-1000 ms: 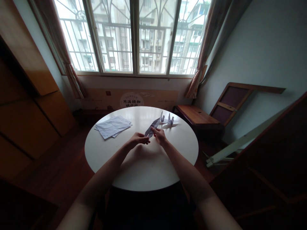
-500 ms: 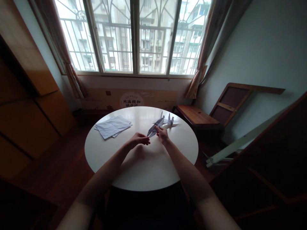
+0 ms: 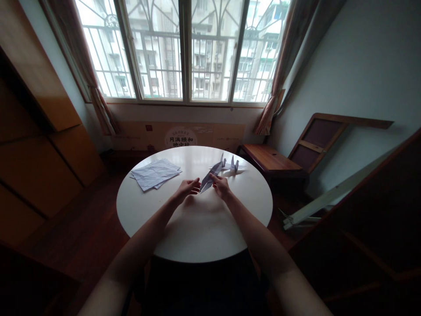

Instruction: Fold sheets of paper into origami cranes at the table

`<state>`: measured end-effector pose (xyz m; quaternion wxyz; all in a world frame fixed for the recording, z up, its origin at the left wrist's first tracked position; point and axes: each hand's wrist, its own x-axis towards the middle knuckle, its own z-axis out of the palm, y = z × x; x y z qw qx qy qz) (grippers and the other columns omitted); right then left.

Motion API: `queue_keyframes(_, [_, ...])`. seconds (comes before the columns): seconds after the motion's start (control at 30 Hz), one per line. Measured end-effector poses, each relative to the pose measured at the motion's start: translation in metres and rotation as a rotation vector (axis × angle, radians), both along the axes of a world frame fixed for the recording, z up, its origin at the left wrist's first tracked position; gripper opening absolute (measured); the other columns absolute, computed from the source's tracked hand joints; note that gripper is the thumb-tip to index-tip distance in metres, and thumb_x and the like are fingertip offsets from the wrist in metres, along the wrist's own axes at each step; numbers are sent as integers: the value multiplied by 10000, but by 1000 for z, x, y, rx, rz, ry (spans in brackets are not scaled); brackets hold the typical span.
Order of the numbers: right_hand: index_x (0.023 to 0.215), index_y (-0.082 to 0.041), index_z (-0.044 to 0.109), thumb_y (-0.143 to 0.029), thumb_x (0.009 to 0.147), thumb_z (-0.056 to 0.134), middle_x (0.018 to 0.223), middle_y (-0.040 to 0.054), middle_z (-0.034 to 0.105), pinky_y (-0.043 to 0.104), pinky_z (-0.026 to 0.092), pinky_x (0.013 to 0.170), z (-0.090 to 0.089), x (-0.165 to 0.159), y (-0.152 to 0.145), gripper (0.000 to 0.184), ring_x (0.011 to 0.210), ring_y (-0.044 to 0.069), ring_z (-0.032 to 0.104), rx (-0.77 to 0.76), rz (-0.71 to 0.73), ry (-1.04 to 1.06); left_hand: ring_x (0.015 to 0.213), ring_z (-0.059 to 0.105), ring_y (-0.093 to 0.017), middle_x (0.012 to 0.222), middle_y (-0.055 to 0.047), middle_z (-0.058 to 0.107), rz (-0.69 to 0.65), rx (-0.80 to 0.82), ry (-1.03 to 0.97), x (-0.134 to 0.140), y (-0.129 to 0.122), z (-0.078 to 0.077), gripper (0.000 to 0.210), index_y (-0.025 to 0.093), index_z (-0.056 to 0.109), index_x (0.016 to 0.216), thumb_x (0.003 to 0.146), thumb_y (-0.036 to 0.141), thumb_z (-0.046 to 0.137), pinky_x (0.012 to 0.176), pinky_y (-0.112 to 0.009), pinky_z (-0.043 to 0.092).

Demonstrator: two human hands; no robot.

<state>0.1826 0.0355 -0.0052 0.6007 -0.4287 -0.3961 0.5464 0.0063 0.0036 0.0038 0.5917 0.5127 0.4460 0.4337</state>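
Over the middle of a round white table [image 3: 204,232], my right hand [image 3: 221,185] pinches a folded piece of grey-blue paper [image 3: 210,176], long and pointed at both ends. My left hand [image 3: 190,188] is just left of the paper's lower tip, its fingers apart and holding nothing; whether a fingertip brushes the paper I cannot tell. Behind the folded paper stand folded paper cranes [image 3: 234,165], partly hidden by it. On the left of the table lies a loose stack of creased paper sheets [image 3: 156,173].
A wooden bench [image 3: 269,158] stands beyond the table on the right, with a framed panel [image 3: 312,142] leaning near the wall. A printed cardboard panel [image 3: 210,134] is below the window. A wooden cabinet [image 3: 66,162] stands at the left.
My left hand has let go of the paper's lower tip and moved slightly left, its fingers spreading. My right hand keeps hold of the paper, which has shifted a little left and down.
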Motion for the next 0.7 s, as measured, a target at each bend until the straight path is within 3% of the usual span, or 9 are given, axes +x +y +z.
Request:
queue_keyframes(0.2, [557, -138, 649, -524, 534, 809, 503, -16, 516, 263, 270, 520, -8, -15, -11, 419, 496, 78, 374, 141, 207, -132, 613, 604, -138, 733, -99, 696, -110, 25, -9, 0, -6, -1, 571, 69, 732, 867, 626, 584, 780, 566, -236, 421])
queue_keyframes(0.47, [561, -145, 648, -568, 560, 779, 528, 7, 547, 261, 317, 531, -9, -12, -10, 442, 544, 115, 449, 158, 211, -213, 590, 592, -128, 676, -79, 683, -181, 59, -67, -1, -5, -2, 529, 54, 750, 853, 580, 497, 844, 577, -239, 415])
queue_keyframes(0.7, [535, -140, 621, -497, 557, 810, 490, -22, 483, 259, 272, 502, -7, -15, -12, 404, 490, 79, 362, 143, 192, -95, 610, 616, -131, 697, -86, 699, -185, 21, -59, 0, -4, -3, 482, 64, 749, 834, 614, 486, 830, 585, -233, 431])
